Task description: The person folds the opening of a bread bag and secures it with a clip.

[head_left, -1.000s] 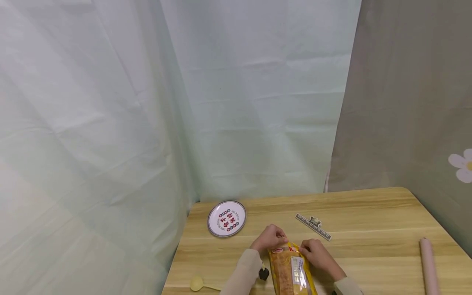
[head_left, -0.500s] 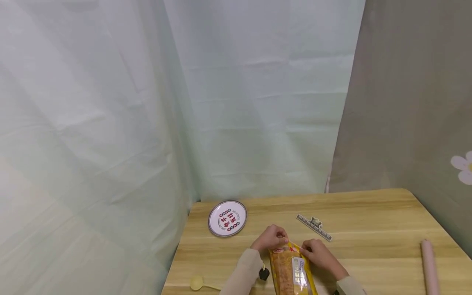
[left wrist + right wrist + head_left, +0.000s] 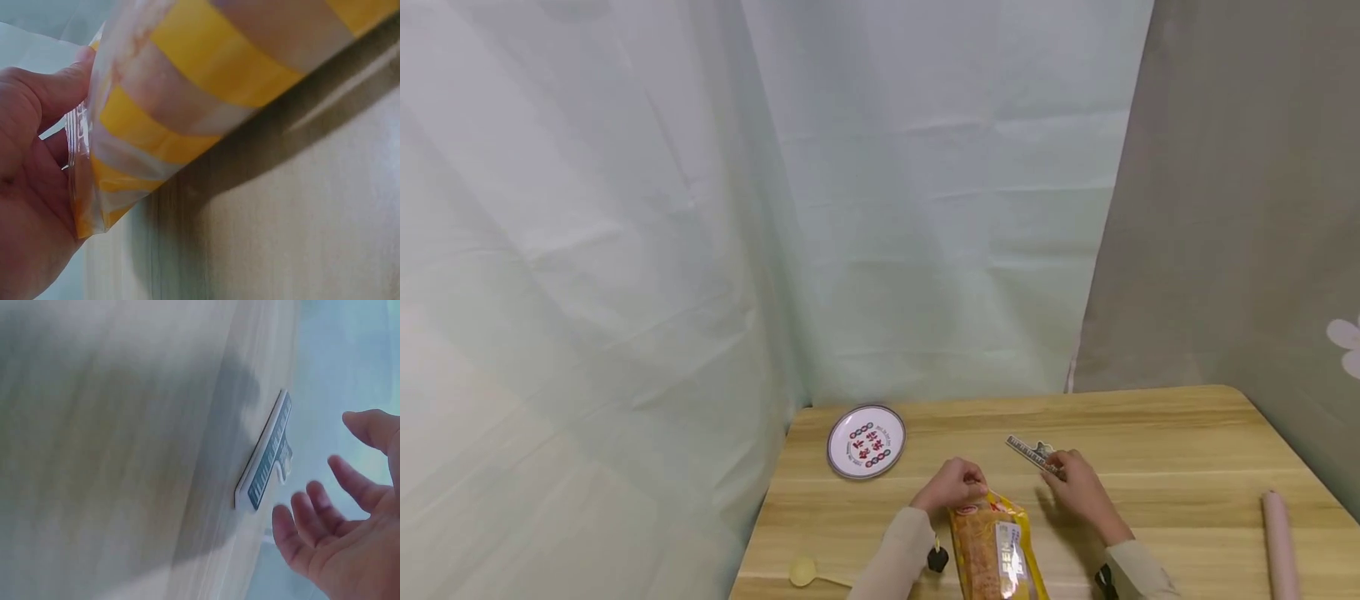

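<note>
My left hand (image 3: 952, 485) pinches the top edge of a yellow and clear bag of bread (image 3: 987, 546). The left wrist view shows the thumb of the left hand (image 3: 37, 144) on the crimped end of the bag (image 3: 187, 81), which is raised off the table there. My right hand (image 3: 1084, 493) is over the near end of a bag clip (image 3: 1027, 451) with a piano-key pattern and a small figure on its side. In the right wrist view the right hand (image 3: 350, 531) has its fingers spread and slightly bent, apart from the clip (image 3: 267, 456), which lies on the wood.
A round white plate (image 3: 841, 450) with red print lies at the back left of the wooden table (image 3: 1165, 433). A pale yellow spoon (image 3: 803, 572) is at the front left, a pink rolled cylinder (image 3: 1279, 546) at the right. Curtains (image 3: 925, 250) hang behind.
My right hand has let go of the bag's top right corner and moved right and away from me to the clip. The left hand keeps its pinch on the bag.
</note>
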A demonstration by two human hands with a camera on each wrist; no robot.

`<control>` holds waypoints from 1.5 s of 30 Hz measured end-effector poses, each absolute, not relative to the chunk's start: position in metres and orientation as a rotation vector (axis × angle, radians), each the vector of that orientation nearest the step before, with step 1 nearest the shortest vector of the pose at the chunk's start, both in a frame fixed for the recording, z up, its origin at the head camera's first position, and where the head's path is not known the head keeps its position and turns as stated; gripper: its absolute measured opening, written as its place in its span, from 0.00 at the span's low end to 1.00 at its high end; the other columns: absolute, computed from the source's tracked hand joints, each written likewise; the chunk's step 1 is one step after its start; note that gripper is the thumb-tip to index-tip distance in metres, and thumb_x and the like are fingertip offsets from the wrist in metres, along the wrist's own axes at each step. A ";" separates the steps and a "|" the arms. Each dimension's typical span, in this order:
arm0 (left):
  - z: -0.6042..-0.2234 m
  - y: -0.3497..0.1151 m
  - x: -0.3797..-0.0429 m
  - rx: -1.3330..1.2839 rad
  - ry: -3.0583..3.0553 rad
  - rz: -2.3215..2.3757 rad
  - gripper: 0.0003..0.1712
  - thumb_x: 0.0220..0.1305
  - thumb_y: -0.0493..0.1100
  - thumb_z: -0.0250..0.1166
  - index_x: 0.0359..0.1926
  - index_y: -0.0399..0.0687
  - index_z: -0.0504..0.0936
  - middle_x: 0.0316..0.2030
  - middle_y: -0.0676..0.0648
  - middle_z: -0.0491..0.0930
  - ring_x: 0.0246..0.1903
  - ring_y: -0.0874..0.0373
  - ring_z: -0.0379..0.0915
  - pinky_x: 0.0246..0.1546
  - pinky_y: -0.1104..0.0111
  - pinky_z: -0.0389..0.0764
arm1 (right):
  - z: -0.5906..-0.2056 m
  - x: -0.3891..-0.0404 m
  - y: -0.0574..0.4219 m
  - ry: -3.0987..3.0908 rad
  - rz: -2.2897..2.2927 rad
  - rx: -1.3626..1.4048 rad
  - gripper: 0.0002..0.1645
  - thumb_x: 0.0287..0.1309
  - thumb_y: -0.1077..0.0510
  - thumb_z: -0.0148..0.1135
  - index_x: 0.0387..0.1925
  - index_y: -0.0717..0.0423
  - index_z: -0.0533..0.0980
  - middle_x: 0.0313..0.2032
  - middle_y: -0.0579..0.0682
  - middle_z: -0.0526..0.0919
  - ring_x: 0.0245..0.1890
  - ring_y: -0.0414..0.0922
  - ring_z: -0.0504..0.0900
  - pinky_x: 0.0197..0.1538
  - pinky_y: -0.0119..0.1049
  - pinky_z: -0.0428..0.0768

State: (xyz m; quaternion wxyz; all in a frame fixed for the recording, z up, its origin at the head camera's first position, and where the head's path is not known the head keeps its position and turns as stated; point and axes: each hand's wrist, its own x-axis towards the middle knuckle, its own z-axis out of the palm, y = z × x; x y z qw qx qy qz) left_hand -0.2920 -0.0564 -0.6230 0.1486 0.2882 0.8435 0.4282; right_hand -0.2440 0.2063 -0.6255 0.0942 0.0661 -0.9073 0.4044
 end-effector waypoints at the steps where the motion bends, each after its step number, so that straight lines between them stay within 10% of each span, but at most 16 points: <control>1: -0.623 -0.056 -0.291 0.824 2.422 1.233 0.05 0.65 0.33 0.68 0.31 0.39 0.85 0.27 0.56 0.81 0.28 0.69 0.70 0.35 0.74 0.74 | -0.625 -0.245 0.209 -2.698 1.189 0.179 0.14 0.60 0.64 0.68 0.44 0.70 0.77 0.39 0.62 0.77 0.38 0.54 0.77 0.42 0.52 0.78; 10: -0.624 -0.054 -0.288 0.803 2.399 1.239 0.06 0.66 0.35 0.68 0.30 0.42 0.85 0.27 0.58 0.80 0.29 0.70 0.70 0.39 0.74 0.74 | -0.622 -0.251 0.229 -2.766 1.154 0.059 0.30 0.58 0.57 0.71 0.54 0.74 0.71 0.53 0.80 0.67 0.52 0.75 0.66 0.48 0.70 0.68; 45: -0.622 -0.052 -0.282 0.723 2.364 1.244 0.07 0.67 0.36 0.67 0.30 0.43 0.85 0.26 0.59 0.79 0.27 0.69 0.70 0.35 0.74 0.73 | -0.626 -0.282 0.234 -2.922 1.095 0.164 0.14 0.63 0.65 0.62 0.42 0.76 0.73 0.35 0.63 0.78 0.37 0.57 0.77 0.42 0.55 0.78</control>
